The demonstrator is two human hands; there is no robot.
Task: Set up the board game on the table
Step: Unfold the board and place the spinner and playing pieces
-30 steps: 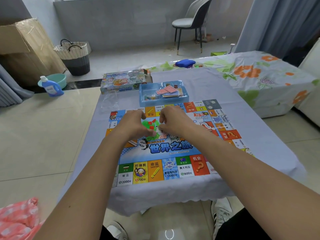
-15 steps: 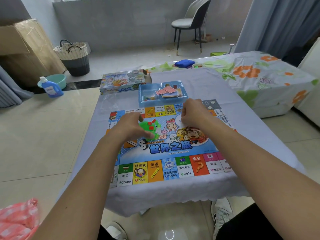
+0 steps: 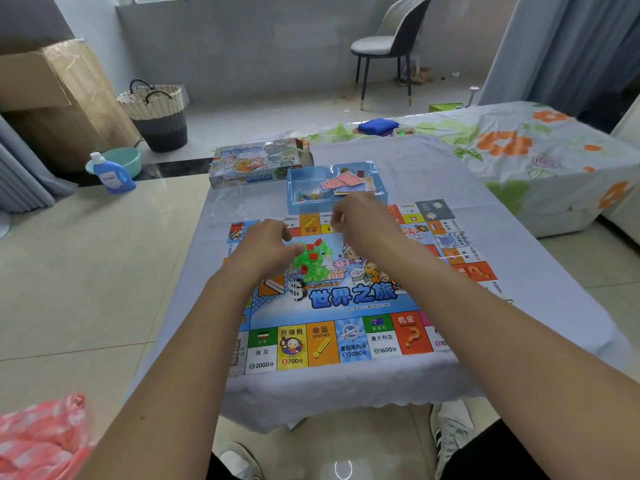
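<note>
Many small green and red plastic pieces (image 3: 311, 259) sat heaped mid-board (image 3: 346, 296) on the worktop, likely light, hard and prone to scatter. Left hand (image 3: 265, 245) curled against the heap; right hand (image 3: 363, 223) hovered curled, contents unclear.

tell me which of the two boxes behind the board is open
The blue tray box directly behind the board: red cards and small pieces show inside it. The printed box to its left shows only its closed, illustrated face.

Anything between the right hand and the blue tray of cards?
Nothing visible. The right hand hovers over the board's far edge, just in front of the blue tray; only bare board squares lie between them.
</note>
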